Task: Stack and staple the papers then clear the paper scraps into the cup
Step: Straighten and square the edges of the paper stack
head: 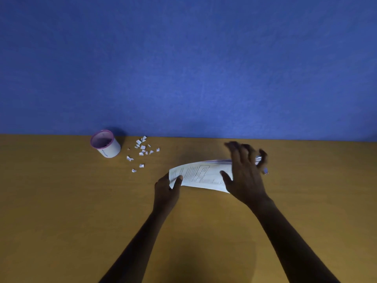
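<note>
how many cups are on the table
1. The cup, white with a pink rim, stands at the table's far left edge near the blue wall, just left of the paper scraps. No other cup shows.

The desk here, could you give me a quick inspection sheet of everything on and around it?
Surface: brown wooden desk, bare apart from the items below.
Job's things: printed papers held at both ends; white cup with pink rim upright at the far edge; no stapler in view.
Clutter: torn paper scraps scattered on the desk to the right of the cup, not yet cleared.
Hands: left hand pinches the papers' left end with its fingers; right hand is spread over the right end, blurred.
Cables: nothing seen.
Surroundings: blue wall behind the desk.
</note>
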Available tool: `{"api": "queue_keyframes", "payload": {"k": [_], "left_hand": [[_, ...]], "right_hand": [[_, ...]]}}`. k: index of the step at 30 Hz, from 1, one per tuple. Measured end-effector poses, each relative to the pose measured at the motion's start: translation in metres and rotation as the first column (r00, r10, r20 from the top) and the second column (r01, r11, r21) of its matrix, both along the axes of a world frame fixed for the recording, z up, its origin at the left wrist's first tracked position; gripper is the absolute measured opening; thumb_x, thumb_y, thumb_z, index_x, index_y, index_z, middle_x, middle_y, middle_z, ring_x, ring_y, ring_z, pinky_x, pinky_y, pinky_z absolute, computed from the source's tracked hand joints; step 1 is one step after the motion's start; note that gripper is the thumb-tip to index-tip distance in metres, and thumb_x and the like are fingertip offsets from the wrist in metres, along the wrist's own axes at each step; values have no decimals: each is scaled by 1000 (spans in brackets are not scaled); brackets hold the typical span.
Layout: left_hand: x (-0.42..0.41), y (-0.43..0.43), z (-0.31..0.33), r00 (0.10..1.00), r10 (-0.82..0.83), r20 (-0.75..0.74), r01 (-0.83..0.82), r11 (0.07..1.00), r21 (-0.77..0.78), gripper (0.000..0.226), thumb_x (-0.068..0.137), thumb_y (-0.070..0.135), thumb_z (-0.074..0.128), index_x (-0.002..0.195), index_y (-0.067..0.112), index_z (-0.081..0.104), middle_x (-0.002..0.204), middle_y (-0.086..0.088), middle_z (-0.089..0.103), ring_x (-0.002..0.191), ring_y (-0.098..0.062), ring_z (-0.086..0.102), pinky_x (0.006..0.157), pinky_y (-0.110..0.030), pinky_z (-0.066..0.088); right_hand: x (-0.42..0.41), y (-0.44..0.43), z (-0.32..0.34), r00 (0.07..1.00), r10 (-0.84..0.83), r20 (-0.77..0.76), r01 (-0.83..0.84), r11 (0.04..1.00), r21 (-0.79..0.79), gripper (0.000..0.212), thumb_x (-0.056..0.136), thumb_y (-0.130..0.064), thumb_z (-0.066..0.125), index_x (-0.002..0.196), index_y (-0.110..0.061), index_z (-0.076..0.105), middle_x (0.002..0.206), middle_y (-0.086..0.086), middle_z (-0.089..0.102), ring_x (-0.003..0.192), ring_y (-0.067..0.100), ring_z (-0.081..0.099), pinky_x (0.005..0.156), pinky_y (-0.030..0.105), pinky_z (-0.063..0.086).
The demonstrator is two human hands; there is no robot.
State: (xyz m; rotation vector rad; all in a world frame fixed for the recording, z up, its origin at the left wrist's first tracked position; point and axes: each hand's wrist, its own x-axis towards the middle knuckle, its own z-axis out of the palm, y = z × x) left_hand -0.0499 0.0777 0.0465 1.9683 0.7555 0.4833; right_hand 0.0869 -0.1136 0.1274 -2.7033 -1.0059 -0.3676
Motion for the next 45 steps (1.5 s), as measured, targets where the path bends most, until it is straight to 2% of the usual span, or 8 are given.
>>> {"api": "queue_keyframes", "payload": {"k": [7,13,19,23,27,33,40,45], "left_hand": [[-4,4,12,998,-37,49,34,998,53,21,97,13,68,117,12,76,100,19,71,95,22,63,83,-2,47],[-11,25,19,994,6,113,-13,998,61,29,93,21,74,122,20,70,115,11,74,107,-8,72,87,-21,58],[-10,29,31,950,144,276,0,886,-463,74,82,3,83,143,18,43,139,-7,60,131,-21,60,97,-35,58],[-8,18,45,937,119,329,162,686,-709,59,84,5,75,137,21,54,132,-7,69,127,-26,64,105,-50,53],[-3,12,56,965,75,252,108,759,-642,31,93,4,70,120,18,71,120,-3,77,116,-22,71,107,-55,52],[0,9,79,965,109,237,-2,912,-410,34,96,2,66,109,33,71,103,20,78,100,-1,73,80,-12,54],[-6,1,58,978,37,206,-6,989,-147,28,95,28,64,102,55,67,89,-2,77,79,-22,70,79,-50,57],[-9,-12,41,985,10,171,22,983,-181,36,98,12,63,124,36,66,113,12,75,106,-6,70,93,-36,58]], "right_hand": [[0,27,5,962,249,-113,-262,957,-124,30,81,-19,75,111,-23,71,105,-4,78,106,21,68,113,57,18],[-1,14,27,964,242,-110,-236,969,65,21,87,-12,71,106,-22,71,97,-6,76,92,18,69,104,52,34],[3,1,53,945,236,-227,-131,907,399,16,89,-11,69,105,-12,73,88,-1,77,74,19,70,72,27,50],[-2,-6,45,867,208,-452,63,855,514,11,93,-6,70,103,-9,72,86,-13,72,81,-3,68,67,5,45],[-13,-9,29,861,134,-491,201,797,570,7,90,5,71,97,2,70,79,-18,62,79,-23,58,73,-6,37],[-16,-11,8,790,143,-596,329,722,609,21,91,-2,73,111,-5,71,99,-19,70,90,-3,70,78,19,59],[-24,-7,-24,741,87,-665,430,700,570,30,90,0,71,115,-16,70,95,-14,72,95,13,73,76,32,61],[-33,-4,-44,738,-26,-674,491,705,511,24,89,1,67,102,-20,66,82,-13,70,81,15,70,74,45,61]]}}
